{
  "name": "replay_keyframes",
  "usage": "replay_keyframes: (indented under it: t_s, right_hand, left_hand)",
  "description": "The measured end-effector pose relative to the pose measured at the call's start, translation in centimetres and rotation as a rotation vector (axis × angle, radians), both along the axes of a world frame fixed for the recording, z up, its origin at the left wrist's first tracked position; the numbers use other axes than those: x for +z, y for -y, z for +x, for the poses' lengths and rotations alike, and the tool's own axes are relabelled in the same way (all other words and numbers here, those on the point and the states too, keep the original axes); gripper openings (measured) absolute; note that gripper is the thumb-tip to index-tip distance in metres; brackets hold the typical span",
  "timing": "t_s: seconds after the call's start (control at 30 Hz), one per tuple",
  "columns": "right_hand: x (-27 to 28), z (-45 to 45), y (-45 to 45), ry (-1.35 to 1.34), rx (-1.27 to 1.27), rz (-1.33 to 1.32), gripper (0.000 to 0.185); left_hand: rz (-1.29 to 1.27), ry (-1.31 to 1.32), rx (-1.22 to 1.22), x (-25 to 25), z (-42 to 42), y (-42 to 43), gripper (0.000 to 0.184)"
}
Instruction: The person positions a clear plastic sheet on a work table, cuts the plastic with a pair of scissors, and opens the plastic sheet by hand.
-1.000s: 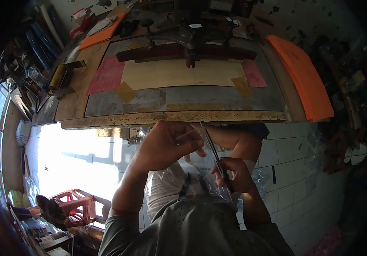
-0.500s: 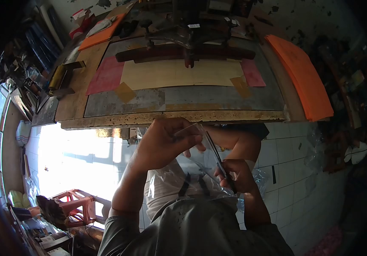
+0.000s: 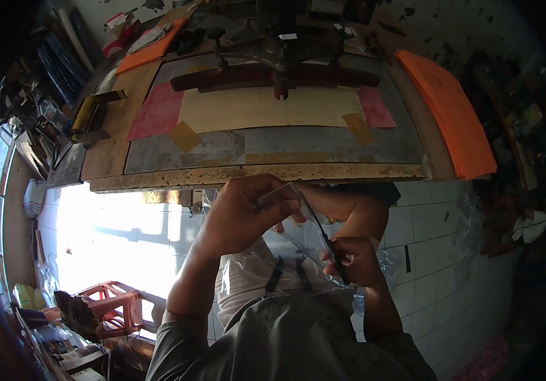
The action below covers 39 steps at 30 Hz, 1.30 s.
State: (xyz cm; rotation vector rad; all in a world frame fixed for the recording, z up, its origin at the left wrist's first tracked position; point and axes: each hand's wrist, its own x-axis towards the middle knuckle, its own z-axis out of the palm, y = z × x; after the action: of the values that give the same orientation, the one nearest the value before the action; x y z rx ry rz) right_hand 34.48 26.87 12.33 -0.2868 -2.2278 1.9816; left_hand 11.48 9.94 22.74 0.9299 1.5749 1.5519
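Note:
My left hand (image 3: 247, 213) is closed on the edge of a clear plastic sheet (image 3: 276, 247), pinching it just in front of the table edge. The sheet hangs down over my lap, and its full outline is hard to make out. In my right hand (image 3: 356, 260) is a pair of dark scissors (image 3: 321, 230), fingers wrapped round the handles. The blades point up and away from me along the right side of the plastic, their tips close to my left fingers. They look closed together.
Before me stands a worktable (image 3: 184, 166) with a dark metal press (image 3: 279, 70) over a cream sheet (image 3: 254, 111). An orange stack (image 3: 447, 117) lies at its right edge. A red plastic stool (image 3: 117, 311) stands at lower left. Loose clear plastic lies on the tiled floor.
The scissor blades have gone from slightly apart to together along the plastic's edge. My left hand has stayed nearly still.

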Motion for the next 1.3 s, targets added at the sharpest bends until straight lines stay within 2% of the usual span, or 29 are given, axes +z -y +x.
replay_keyframes:
  t_s: [0.27, 0.37, 0.57, 0.77, 0.97, 1.3]
  right_hand:
    - [0.3, 0.0, 0.1, 0.028, -0.052, -0.061, 0.033]
    - [-0.2, 0.2, -0.8, 0.024, 0.04, 0.107, 0.033]
    - [1.1, -0.3, -0.5, 0.029, 0.016, 0.091, 0.033]
    - [-0.2, 0.2, -0.4, 0.033, -0.043, 0.016, 0.035]
    - [0.1, -0.1, -0.3, -0.009, -0.005, 0.085, 0.033]
    - [0.1, -0.2, -0.4, 0.027, -0.01, 0.04, 0.028]
  left_hand:
    - [-0.007, 0.003, 0.03, 0.0, 0.1, 0.0, 0.015]
    - [0.008, 0.015, 0.037, -0.1, 0.1, 0.1, 0.015]
    - [-0.007, 0.029, 0.031, 0.0, 0.1, 0.1, 0.017]
    - [-0.013, 0.02, 0.044, 0.0, 0.1, 0.1, 0.016]
    - [-0.008, 0.024, 0.051, -0.3, 0.0, 0.2, 0.017]
    - [0.0, 0.028, 0.048, -0.3, -0.1, 0.0, 0.016]
